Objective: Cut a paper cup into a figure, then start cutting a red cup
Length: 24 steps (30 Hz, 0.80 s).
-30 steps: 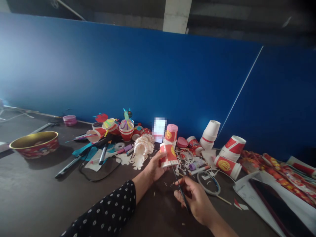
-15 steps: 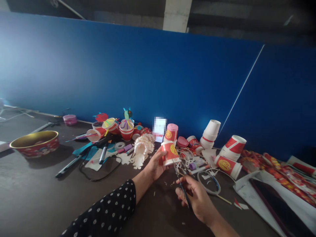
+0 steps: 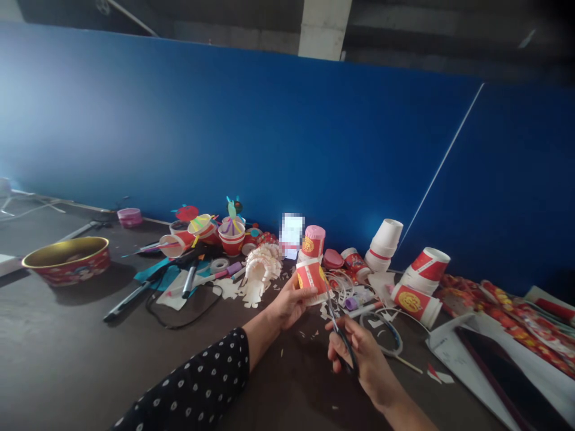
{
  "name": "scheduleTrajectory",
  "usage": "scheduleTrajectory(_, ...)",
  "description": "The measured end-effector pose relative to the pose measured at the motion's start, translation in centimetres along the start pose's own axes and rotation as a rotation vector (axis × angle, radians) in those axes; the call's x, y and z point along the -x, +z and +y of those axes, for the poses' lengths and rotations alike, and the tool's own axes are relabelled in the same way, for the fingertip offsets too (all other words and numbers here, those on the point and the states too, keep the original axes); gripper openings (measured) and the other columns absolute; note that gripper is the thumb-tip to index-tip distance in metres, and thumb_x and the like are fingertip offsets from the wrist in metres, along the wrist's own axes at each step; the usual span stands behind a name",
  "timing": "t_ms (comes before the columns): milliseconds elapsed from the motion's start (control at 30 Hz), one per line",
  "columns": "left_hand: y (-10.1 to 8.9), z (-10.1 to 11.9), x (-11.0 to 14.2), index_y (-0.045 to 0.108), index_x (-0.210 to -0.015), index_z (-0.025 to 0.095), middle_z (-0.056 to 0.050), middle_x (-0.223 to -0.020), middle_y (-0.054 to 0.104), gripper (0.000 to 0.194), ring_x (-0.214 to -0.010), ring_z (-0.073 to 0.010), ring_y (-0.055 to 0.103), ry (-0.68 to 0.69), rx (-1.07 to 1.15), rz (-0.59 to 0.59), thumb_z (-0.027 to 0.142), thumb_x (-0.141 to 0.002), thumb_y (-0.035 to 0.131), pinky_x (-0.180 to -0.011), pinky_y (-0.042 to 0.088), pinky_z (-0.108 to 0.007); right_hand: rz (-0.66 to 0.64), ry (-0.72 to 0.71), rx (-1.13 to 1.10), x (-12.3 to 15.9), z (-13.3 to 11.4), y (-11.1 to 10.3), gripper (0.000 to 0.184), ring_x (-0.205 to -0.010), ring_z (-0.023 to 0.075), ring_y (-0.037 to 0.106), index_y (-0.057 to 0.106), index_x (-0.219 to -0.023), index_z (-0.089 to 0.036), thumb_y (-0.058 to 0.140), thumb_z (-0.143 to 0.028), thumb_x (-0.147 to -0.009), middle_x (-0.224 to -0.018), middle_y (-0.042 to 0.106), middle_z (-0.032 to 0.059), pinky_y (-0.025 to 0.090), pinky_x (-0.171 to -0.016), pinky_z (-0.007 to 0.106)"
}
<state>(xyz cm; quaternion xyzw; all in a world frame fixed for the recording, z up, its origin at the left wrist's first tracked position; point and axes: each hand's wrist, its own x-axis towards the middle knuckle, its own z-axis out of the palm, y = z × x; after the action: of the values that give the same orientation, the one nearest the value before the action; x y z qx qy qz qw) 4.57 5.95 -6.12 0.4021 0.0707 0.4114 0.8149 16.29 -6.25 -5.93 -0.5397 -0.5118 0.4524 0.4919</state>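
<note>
My left hand (image 3: 291,304) grips a red and white paper cup (image 3: 309,276), held upside down above the table with its wide rim low. In my right hand (image 3: 354,350) is a pair of scissors (image 3: 344,344) with dark handles, fingers closed through them. The blades point up and touch the right side of the cup near its rim. Whether they have cut into the cup there, I cannot tell. Directly behind stands another red cup (image 3: 314,240) with a pink top. Small paper scraps lie on the table below my hands.
A red and gold bowl (image 3: 67,260) stands at the left. Markers, a tape roll (image 3: 220,266) and paper cup crafts (image 3: 232,236) fill the middle left. Stacked cups (image 3: 384,244), a dark phone (image 3: 507,377) and a clear tube loop (image 3: 381,334) lie right. A blue partition (image 3: 224,120) rises behind.
The cup has turned in my left hand, so its yellow emblem now faces further right. My right hand and the scissors have shifted slightly right, with the blades now against the cup's side.
</note>
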Motion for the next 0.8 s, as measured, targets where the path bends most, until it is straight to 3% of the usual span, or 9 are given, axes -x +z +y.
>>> scheduleTrajectory(200, -0.2, 0.0, 0.0, 0.048, -0.107, 0.02, -0.007, -0.091, 0.061, 0.043, -0.076, -0.0192, 0.06, -0.029, -0.04, -0.008, 0.011, -0.067, 0.06, -0.063, 0.045, -0.03, -0.008, -0.005, -0.017, 0.2, -0.2, 0.2, 0.038, -0.047, 0.0074, 0.049, 0.046, -0.087, -0.017, 0.059, -0.049, -0.073, -0.059, 0.054, -0.0044, 0.035, -0.045, 0.02)
scheduleTrajectory(367, -0.5, -0.1, 0.0, 0.041, -0.119, 0.024, -0.007, -0.096, 0.06, 0.053, -0.079, -0.021, 0.06, -0.019, -0.011, -0.016, 0.012, -0.069, 0.055, -0.068, 0.046, -0.035, -0.01, -0.01, -0.004, 0.2, 0.0, 0.1, 0.037, -0.046, 0.0076, 0.049, 0.045, -0.087, -0.017, 0.058, -0.049, -0.075, -0.059, 0.054, -0.004, 0.034, -0.046, 0.02)
scheduleTrajectory(567, -0.3, 0.1, -0.2, 0.046, -0.116, 0.02, -0.008, -0.1, 0.061, 0.054, -0.09, -0.0243, 0.058, -0.025, 0.074, 0.016, 0.009, -0.063, 0.053, -0.076, 0.044, -0.038, 0.019, -0.055, 0.061, 0.0, 0.5, -0.1, 0.034, -0.047, 0.0082, 0.047, 0.046, -0.089, -0.017, 0.057, -0.046, -0.076, -0.06, 0.053, -0.004, 0.037, -0.047, 0.022)
scheduleTrajectory(700, -0.1, 0.2, -0.2, 0.054, -0.106, 0.011, -0.012, -0.096, 0.062, 0.038, -0.085, -0.0245, 0.059, -0.124, 0.163, 0.032, 0.028, -0.072, 0.054, -0.074, 0.045, -0.035, 0.017, -0.11, 0.179, 0.0, 1.1, 0.0, 0.026, -0.051, 0.0086, 0.043, 0.051, -0.091, -0.017, 0.061, -0.036, -0.076, -0.061, 0.049, -0.005, 0.037, -0.049, 0.021)
scheduleTrajectory(800, -0.1, 0.2, -0.2, 0.054, -0.105, 0.009, -0.013, -0.095, 0.063, 0.04, -0.081, -0.0228, 0.061, -0.168, 0.173, 0.02, 0.036, -0.076, 0.054, -0.075, 0.045, -0.034, -0.006, -0.112, 0.209, 0.1, 1.1, 0.2, 0.024, -0.052, 0.0087, 0.041, 0.052, -0.092, -0.017, 0.061, -0.032, -0.076, -0.06, 0.047, -0.0055, 0.036, -0.049, 0.021)
